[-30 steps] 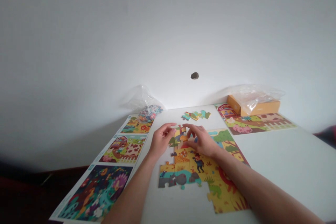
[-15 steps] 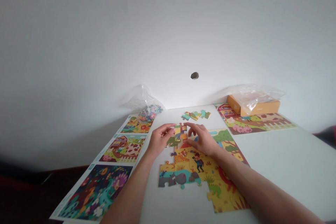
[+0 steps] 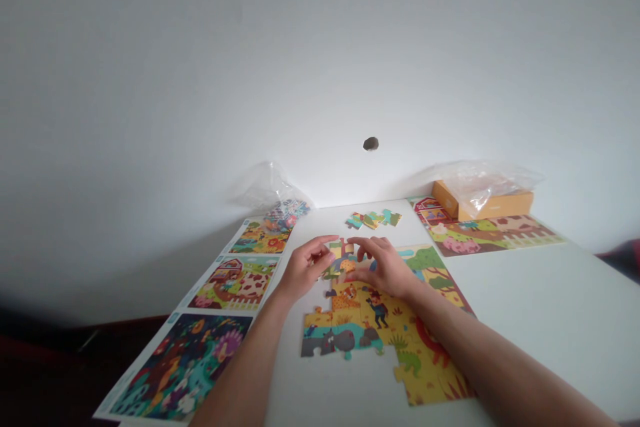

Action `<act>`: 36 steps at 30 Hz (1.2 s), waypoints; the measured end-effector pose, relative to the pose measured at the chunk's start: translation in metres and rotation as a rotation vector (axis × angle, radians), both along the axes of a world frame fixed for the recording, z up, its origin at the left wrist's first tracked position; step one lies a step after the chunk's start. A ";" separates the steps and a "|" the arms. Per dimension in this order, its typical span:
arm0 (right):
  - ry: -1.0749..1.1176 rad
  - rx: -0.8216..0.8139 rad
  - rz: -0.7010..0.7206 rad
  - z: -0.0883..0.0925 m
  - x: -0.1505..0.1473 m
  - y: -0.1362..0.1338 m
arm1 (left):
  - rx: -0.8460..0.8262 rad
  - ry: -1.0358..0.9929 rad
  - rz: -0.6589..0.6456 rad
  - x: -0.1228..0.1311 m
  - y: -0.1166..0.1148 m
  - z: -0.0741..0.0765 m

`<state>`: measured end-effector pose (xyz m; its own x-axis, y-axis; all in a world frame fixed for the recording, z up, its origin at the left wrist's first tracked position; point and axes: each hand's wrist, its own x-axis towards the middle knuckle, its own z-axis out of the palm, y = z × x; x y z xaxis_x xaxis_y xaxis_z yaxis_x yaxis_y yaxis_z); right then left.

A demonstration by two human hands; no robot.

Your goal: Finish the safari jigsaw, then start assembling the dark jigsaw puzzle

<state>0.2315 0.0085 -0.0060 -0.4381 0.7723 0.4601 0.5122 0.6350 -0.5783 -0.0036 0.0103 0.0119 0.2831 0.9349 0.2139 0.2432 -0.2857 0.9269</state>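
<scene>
A partly joined jigsaw puzzle (image 3: 395, 320) with safari animals lies on the white table before me. At its far left part, a puzzle piece (image 3: 343, 251) with a tree trunk and a spotted animal sits between my hands. My left hand (image 3: 304, 268) pinches the piece's left side with thumb and index finger. My right hand (image 3: 384, 268) has its index fingertip at the piece's upper right edge and its thumb lower down, the fingers curled about it. Whether the piece is fully seated in its neighbours I cannot tell; fingers cover part of the join.
Several loose puzzle pieces (image 3: 373, 219) lie beyond my hands. Printed picture sheets (image 3: 235, 283) line the left side, with a clear plastic bag of pieces (image 3: 287, 210) at their far end. An orange box (image 3: 500, 205) under plastic stands on a farm picture (image 3: 467, 240) at right.
The piece between my hands has shifted slightly left and nearer to me. My left thumb has slid lower, and my right thumb has moved a little left.
</scene>
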 end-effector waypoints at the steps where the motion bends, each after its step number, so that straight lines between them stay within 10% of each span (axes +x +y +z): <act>1: -0.001 0.006 0.008 0.001 0.000 0.000 | 0.001 0.009 -0.018 -0.001 0.000 0.001; 36: -0.155 -0.016 0.019 0.001 0.001 0.002 | 0.007 0.782 -0.153 -0.034 -0.001 0.015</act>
